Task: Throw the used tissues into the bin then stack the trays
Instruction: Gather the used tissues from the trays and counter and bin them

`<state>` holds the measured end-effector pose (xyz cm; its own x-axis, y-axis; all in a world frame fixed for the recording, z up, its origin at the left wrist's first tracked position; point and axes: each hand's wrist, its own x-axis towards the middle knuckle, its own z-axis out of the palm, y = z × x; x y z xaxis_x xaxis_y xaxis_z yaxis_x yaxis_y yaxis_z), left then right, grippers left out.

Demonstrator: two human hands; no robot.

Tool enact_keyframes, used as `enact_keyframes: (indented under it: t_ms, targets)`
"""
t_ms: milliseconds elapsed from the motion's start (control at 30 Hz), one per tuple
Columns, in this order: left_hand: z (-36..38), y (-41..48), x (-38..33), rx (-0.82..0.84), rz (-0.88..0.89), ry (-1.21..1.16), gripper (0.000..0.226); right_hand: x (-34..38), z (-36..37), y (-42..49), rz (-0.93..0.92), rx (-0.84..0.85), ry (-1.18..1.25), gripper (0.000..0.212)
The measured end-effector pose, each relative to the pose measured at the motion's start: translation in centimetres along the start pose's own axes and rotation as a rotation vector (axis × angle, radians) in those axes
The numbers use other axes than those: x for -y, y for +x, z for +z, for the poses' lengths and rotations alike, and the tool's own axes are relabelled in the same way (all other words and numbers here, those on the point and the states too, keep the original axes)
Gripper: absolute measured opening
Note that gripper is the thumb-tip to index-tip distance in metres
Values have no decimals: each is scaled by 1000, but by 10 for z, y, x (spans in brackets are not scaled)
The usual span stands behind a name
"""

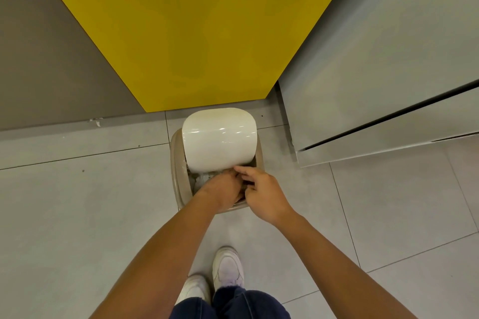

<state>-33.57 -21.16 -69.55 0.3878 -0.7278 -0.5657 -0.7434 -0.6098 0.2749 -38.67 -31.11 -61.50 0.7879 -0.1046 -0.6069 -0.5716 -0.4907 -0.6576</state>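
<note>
A beige bin (178, 189) stands on the floor against a yellow wall panel. Its white swing lid (219, 140) is tipped back, so the front of the opening shows. Crumpled white used tissues (204, 178) lie inside the opening. My left hand (223, 190) reaches down into the opening, next to the tissues. Its fingertips are hidden in the bin, so I cannot tell whether it holds anything. My right hand (261, 194) is above the bin's front right, with its straight index finger pressing the lid's lower edge. No trays are in view.
A yellow panel (191, 33) rises behind the bin, with a brown wall (46, 59) on the left. A grey cabinet (375, 72) stands close on the right. Light floor tiles (77, 215) surround the bin. My white shoes (228, 269) are just in front of it.
</note>
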Motion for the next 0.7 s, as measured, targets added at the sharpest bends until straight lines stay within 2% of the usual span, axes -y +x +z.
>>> enact_keyframes:
  t_ms: [133,333,533,700]
  targets:
    - [-6,-16,9,17,-88,-259,51,2,1,-2,24,25,-13,59]
    - [-32,-59,15,-22,-174,-421,57,20,-8,-9,131,55,58,60]
    - [-77,-122,10,-221,-315,-597,42,50,-25,-36,172,85,50,56]
    - [-129,-179,-4,-352,-407,-700,31,104,-46,-79,134,98,9,52]
